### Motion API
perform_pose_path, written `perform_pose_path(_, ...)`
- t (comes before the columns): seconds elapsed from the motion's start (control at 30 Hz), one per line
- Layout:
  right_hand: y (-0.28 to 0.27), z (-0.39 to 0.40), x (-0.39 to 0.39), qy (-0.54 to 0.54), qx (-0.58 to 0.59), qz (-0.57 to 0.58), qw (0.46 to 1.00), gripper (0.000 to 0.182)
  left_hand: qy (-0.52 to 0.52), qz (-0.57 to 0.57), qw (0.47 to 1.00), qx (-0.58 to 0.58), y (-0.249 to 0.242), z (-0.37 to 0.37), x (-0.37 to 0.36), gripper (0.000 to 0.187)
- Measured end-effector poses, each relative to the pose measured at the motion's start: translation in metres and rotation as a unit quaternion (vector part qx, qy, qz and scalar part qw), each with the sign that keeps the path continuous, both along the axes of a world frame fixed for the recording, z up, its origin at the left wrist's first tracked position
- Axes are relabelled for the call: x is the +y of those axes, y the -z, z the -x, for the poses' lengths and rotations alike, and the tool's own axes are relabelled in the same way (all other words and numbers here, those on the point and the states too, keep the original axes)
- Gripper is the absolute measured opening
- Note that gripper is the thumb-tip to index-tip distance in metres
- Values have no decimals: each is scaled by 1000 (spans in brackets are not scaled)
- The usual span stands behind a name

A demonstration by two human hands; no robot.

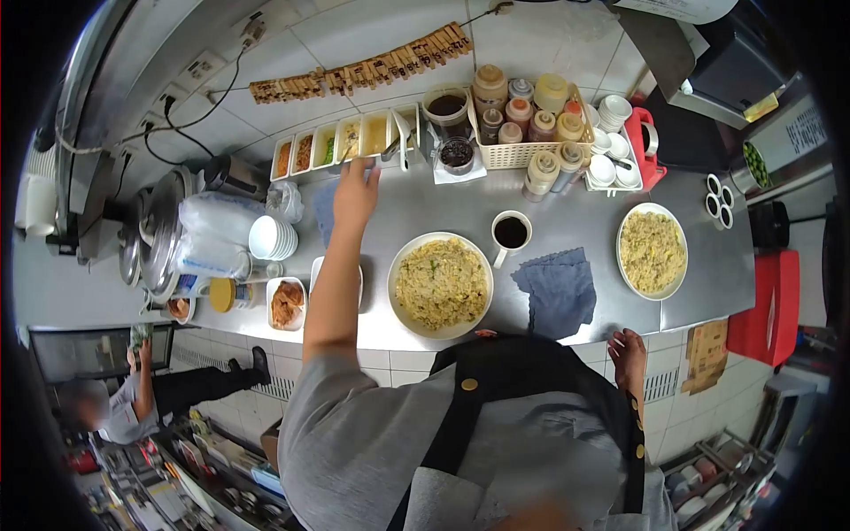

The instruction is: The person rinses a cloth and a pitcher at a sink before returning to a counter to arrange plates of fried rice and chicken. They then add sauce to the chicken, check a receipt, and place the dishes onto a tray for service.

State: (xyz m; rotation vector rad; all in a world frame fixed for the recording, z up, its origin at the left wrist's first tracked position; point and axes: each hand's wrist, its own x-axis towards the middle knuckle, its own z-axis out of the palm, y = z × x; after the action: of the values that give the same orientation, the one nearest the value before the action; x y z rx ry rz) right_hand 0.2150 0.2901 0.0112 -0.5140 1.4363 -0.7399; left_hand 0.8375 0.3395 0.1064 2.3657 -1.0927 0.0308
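My left hand (355, 196) reaches over the counter to the front of a row of small white tubs (326, 144) holding chopped and liquid toppings. Its fingers are bent together near a thin handle at the tub rim; what they grip is hidden. My right hand (629, 352) hangs at the counter's front edge, fingers loosely apart, holding nothing. A plate of fried rice (443, 283) lies before me, and a second plate of fried rice (652, 251) is on the right. Between them are a white cup of dark liquid (510, 232) and a folded blue cloth (560, 290).
A beige basket of sauce bottles (531, 131) stands at the back, near a dark sauce tub (446, 106). White bowls (273, 239), plastic bags (215, 230) and a dish of fried meat (287, 304) are left. A red bin (763, 308) stands right. Another person (133, 407) is at lower left.
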Motion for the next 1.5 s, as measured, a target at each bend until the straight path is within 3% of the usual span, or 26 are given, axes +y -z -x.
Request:
perform_pose_path(0.1,6,20,28,-20,81,0,996,33,-54,-89,994,29,27,-36,-71,41)
perform_pose_path(0.13,13,34,39,-14,83,0,996,33,-47,-88,995,31,37,-49,-86,41)
perform_pose_path(0.2,27,67,59,13,129,-35,991,33,13,-231,963,137,53,-69,-105,46)
perform_pose_path(0.23,43,90,69,31,134,-60,989,33,23,-249,968,34,52,-66,-108,43)
perform_pose_path(0.27,70,121,82,46,140,-86,985,33,23,-248,968,37,40,-60,-106,43)
perform_pose_path(0.33,199,240,124,-70,-8,73,995,23,16,-259,966,0,6,-47,-101,33)
perform_pose_path(0.37,224,264,133,-71,-8,72,995,23,-15,-265,963,-35,4,-48,-102,30)
perform_pose_path(0.4,242,281,144,-327,277,166,888,20,-15,-267,963,-36,-5,-45,-98,30)
perform_pose_path(0.43,254,292,154,-529,515,232,634,21,-1,-266,962,-62,-22,-40,-91,30)
perform_pose_path(0.47,255,293,162,-548,526,223,611,20,11,-264,960,-88,-39,-33,-84,30)
perform_pose_path(0.7,257,278,142,-567,454,219,652,16,-101,-282,953,-48,-95,-22,8,34)
perform_pose_path(0.83,255,274,118,-580,420,244,654,13,-152,-320,935,2,4,-86,68,36)
perform_pose_path(0.87,253,273,109,-584,400,282,648,13,-103,-386,917,6,44,-101,75,37)
perform_pose_path(0.9,248,271,100,-579,367,365,630,13,-51,-449,892,10,66,-107,80,38)
perform_pose_path(0.93,202,249,81,-606,324,499,528,12,-49,-451,891,12,75,-103,84,38)
perform_pose_path(0.97,166,225,77,-555,325,236,728,14,-79,-426,895,106,84,-91,86,38)
perform_pose_path(1.0,111,184,71,-367,333,-1,869,16,-107,-398,889,200,90,-74,88,39)
perform_pose_path(1.03,138,208,67,-375,283,44,882,20,-90,-414,901,91,91,-62,93,36)
perform_pose_path(1.07,149,219,61,-382,231,90,890,25,-89,-418,899,96,83,-44,98,36)
perform_pose_path(1.1,132,207,62,-361,285,104,882,24,-110,-357,927,37,70,-28,102,35)
perform_pose_path(1.2,104,178,38,-393,291,-6,872,23,-103,-262,958,-50,39,22,127,34)
perform_pose_path(1.23,108,164,44,-227,262,-39,937,23,-67,-246,967,-11,9,55,130,33)
perform_pose_path(1.27,79,135,35,-237,230,-67,941,22,-32,-228,973,27,-11,81,134,33)
perform_pose_path(1.33,84,117,21,-276,155,-79,945,19,-8,-236,971,27,-19,110,145,33)
perform_pose_path(1.4,60,76,5,-358,186,-110,908,27,26,-236,971,11,-27,137,144,30)
perform_pose_path(1.5,55,43,-8,-438,180,-113,874,22,20,-264,964,-33,-21,172,134,24)
